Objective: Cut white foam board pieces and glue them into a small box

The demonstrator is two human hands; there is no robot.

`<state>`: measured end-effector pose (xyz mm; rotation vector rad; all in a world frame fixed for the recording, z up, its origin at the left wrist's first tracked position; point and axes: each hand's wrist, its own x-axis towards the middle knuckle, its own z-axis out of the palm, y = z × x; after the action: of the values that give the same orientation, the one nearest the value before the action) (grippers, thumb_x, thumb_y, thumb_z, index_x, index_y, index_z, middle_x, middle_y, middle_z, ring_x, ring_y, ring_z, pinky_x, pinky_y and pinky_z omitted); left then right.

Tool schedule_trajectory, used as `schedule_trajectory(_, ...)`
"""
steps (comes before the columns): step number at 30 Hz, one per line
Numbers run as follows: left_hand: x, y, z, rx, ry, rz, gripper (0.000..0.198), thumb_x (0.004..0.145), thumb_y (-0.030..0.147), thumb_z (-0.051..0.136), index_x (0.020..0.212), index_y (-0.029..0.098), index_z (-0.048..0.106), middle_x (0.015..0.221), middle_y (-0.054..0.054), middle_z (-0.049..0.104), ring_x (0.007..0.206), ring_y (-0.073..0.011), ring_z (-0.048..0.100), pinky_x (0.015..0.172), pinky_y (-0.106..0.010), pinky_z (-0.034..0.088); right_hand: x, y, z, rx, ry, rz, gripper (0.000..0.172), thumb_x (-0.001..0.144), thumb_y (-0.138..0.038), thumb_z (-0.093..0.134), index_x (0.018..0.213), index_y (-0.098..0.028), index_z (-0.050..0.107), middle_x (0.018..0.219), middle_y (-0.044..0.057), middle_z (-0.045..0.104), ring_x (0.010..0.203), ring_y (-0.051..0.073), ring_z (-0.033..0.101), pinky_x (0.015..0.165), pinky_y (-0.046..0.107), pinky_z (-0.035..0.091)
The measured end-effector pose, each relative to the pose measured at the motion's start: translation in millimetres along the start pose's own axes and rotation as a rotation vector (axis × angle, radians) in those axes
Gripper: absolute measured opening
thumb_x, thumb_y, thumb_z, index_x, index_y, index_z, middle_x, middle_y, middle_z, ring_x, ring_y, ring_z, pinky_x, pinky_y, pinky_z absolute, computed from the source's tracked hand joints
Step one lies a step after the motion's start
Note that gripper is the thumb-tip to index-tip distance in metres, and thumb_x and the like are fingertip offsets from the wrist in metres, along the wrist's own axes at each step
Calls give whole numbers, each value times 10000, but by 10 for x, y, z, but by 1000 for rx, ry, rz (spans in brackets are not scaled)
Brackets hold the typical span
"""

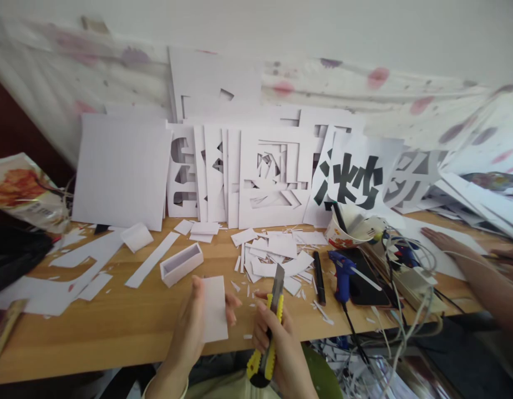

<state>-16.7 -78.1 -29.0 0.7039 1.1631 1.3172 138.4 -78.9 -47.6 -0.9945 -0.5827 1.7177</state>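
My left hand (190, 313) holds a small white rectangular foam board piece (215, 309) upright, thumb on the near side and fingertips showing past its right edge. In my right hand (277, 332) is a yellow and black utility knife (268, 354), its blade (277, 282) extended and pointing up and away. Blade and board piece are apart. Just beyond my left hand stands a small open white box (181, 265) on the wooden table (148, 332). A heap of white offcuts (277, 252) lies past the knife.
Cut-out white panels (275, 205) lean along the wall. A blue glue gun (343, 271), black marker (319, 277), paper cup (343, 233), dark phone (368, 280) and tangled cables (422, 310) lie at the right. Another person's arm (472, 271) rests on a sheet there.
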Motion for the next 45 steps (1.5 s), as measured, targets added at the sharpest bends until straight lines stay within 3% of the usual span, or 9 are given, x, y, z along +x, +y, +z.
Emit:
schedule_trajectory(5,-50,-202,12,407,-24,2,634,691,826,720,648,205,601,548,-2,627,482,-164,568,458,-252,418,20,65,-45,-93,-33,-86,627,698,-715,845,975,-198,623,481,-153,358,374,27,245,385,163,257)
schedule_trajectory(11,-7,-409,-65,686,16,335,628,969,718,412,586,245,570,513,-22,598,497,-187,579,501,-281,439,33,172,-124,-303,-133,-5,598,667,-713,862,743,-200,565,468,-86,473,373,50,367,381,176,290)
schedule_trajectory(18,20,-328,-202,1189,-110,714,527,899,622,640,1253,238,708,1229,-123,783,1122,-328,742,947,-422,610,91,190,-175,-372,26,-45,645,616,-788,835,717,-202,587,507,-51,531,418,91,443,409,210,380)
schedule_trajectory(25,-37,-642,-71,1107,-231,560,709,900,667,596,1427,192,578,1431,-201,660,1298,-371,650,1011,-456,580,39,120,-165,-316,88,-103,623,588,-723,900,719,-188,609,576,-48,510,538,107,453,533,232,411)
schedule_trajectory(28,-28,-546,58,954,-296,458,700,888,764,518,1266,189,654,1268,-203,738,1147,-362,726,913,-454,617,20,94,-137,-318,54,-127,662,611,-802,836,712,-206,565,562,-66,452,509,96,389,489,227,342)
schedule_trajectory(32,-22,-312,69,861,-251,323,606,861,783,538,1078,233,669,1070,-140,780,994,-344,751,835,-453,612,-75,78,-184,-430,80,-190,716,879,-903,405,800,-221,607,553,-56,436,458,121,349,455,262,300)
schedule_trajectory(35,-49,-241,-28,857,-188,340,698,767,872,588,1052,237,645,987,-101,762,907,-322,731,771,-426,590,-155,28,-259,-742,167,-444,637,1025,-735,297,767,-240,603,590,-11,504,530,172,451,508,296,346)
schedule_trajectory(39,-107,-216,-51,890,-184,410,810,630,1026,456,826,247,557,776,-23,629,644,-233,599,588,-355,492,-180,-78,-267,-1149,26,-724,503,1107,-372,347,625,-239,405,550,-38,445,490,127,435,507,285,274)
schedule_trajectory(45,-130,-142,69,906,-232,393,879,536,1085,298,753,250,463,770,-21,552,629,-216,532,567,-349,431,-188,-117,-208,-1291,-28,-888,438,1063,-201,381,630,-229,326,543,-60,399,462,88,416,497,254,258)
